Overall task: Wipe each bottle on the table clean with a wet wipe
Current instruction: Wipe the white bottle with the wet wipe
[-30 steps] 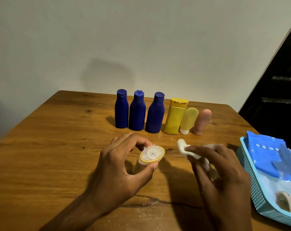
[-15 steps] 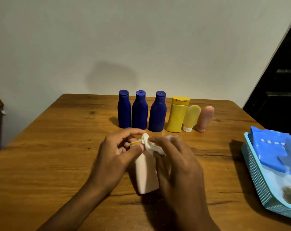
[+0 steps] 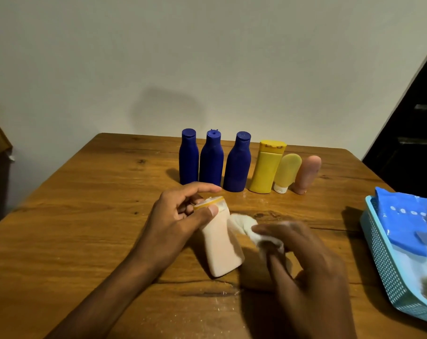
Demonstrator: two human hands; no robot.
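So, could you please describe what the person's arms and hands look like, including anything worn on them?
Both are bare: the left hand and right hand show no gloves, rings, watch or bracelets, and no sleeve reaches the visible forearms. Fingernails are short and unpainted. The right hand is somewhat motion-blurred, so finer detail there cannot be told.

No legible text or brand anywhere; white marks on the blue wipes packet, at the table's right edge, are unreadable.

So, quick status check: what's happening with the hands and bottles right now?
Left hand grips cream bottle by cap. Right hand holds wet wipe against its side. Nothing in the way.
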